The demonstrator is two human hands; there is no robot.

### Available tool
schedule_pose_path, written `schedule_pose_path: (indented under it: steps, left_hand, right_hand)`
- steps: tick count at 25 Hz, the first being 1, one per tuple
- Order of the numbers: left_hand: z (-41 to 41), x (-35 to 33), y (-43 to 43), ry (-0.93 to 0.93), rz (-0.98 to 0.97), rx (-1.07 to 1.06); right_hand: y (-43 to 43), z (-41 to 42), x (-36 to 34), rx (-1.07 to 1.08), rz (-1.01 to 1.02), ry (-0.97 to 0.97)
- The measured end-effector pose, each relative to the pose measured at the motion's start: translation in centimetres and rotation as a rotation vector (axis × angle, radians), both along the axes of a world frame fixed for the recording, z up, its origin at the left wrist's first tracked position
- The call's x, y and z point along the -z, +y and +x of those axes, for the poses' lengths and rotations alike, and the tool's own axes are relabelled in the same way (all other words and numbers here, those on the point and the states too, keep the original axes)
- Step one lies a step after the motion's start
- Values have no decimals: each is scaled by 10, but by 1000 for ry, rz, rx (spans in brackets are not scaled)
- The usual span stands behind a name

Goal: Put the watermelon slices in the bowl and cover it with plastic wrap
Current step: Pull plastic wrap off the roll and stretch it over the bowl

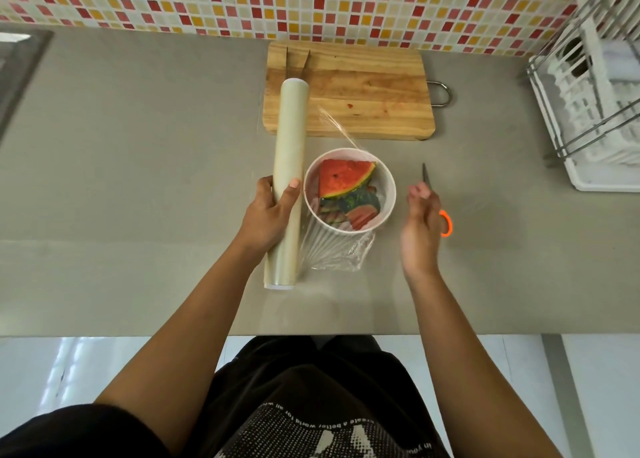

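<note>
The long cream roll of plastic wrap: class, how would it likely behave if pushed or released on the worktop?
Being a smooth cylinder, the long cream roll of plastic wrap would probably roll sideways. It seems stiff: it is straight though the left hand grips only one part. The clear film stretched to the white bowl might tug it back.

White bowl (390,194), red watermelon slices (341,178), orange-handled scissors (446,222)

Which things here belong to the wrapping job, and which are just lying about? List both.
In use: bowl, watermelon slices, roll gripped by the left hand, film drawn across the bowl, scissors at the right hand.
Lying about: cutting board, dish rack, sink.
</note>
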State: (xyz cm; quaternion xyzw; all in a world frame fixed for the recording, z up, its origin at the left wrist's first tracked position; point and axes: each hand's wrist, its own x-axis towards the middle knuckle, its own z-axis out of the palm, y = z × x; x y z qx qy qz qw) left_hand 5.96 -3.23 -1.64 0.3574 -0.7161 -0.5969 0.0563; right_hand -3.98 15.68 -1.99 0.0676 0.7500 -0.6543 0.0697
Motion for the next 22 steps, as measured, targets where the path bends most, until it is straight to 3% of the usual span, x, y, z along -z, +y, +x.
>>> schedule_pose_path:
  steps: [4,7,16,22]
  left_hand:
    - [4,-3,2,-34,43,-33]
    - [6,-2,0,-107,98,-79]
    - [13,6,8,-157,-10,-35]
    - [-17,-1,0,-165,17,-28]
  right_hand:
    - [-32,-14,12,-159,63,-46]
    - [-34,-16,19,-87,46,-42]
    - [-41,-22,28,62,-9,-66]
    - [-47,-57,18,80,82,-11]
